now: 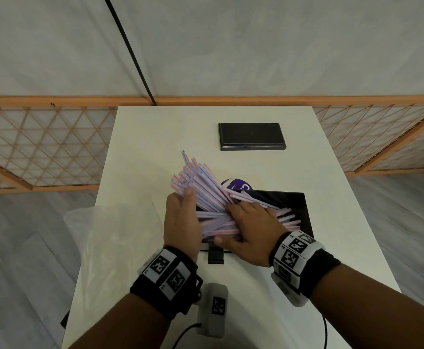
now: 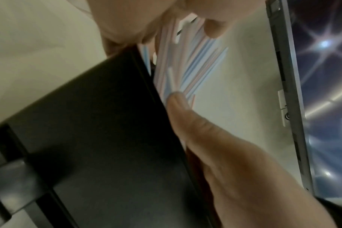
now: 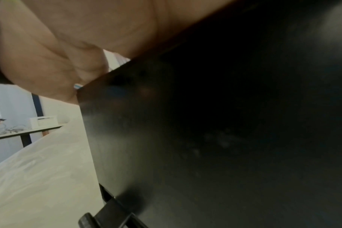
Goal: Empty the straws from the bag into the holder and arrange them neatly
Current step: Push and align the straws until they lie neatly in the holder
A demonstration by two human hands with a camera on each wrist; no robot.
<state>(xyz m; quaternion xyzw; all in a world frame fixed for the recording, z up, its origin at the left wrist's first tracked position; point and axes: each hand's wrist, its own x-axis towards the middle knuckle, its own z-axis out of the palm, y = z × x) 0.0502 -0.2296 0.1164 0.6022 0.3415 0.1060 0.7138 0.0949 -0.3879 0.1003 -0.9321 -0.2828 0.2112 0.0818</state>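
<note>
From the head view, a white rectangular surface (image 1: 331,222) carries a black open-topped box holder (image 1: 301,210) near its middle, and a large loose bundle of thin pink, white and blue striped straws (image 1: 206,182) lies partly in that holder, one part fanning up and to the left over its rim, another part lying crosswise inside it. The left hand (image 1: 180,222) stands at the holder's left edge with its fingers curled round the fanned part of the bundle, so its grip is grasping the straws. The right hand (image 1: 248,227) lies flat across the crosswise straws, fingers stretched out and thumb at the near rim, a released grip that presses rather than clasps. A crumpled clear plastic bag (image 1: 110,235) lies on the surface to the left of the hands, a flat black rectangular lid (image 1: 252,136) lies farther back, and a purple round label (image 1: 236,185) peeks out behind the straws. In the left wrist view, the thumb and fingers (image 2: 187,117) close on the striped straws (image 2: 185,69) just beside the dark wall of the holder (image 2: 98,123). In the right wrist view, the palm (image 3: 68,38) rests over the holder's black wall (image 3: 205,138); only a sliver of straw ends shows at the rim.
</note>
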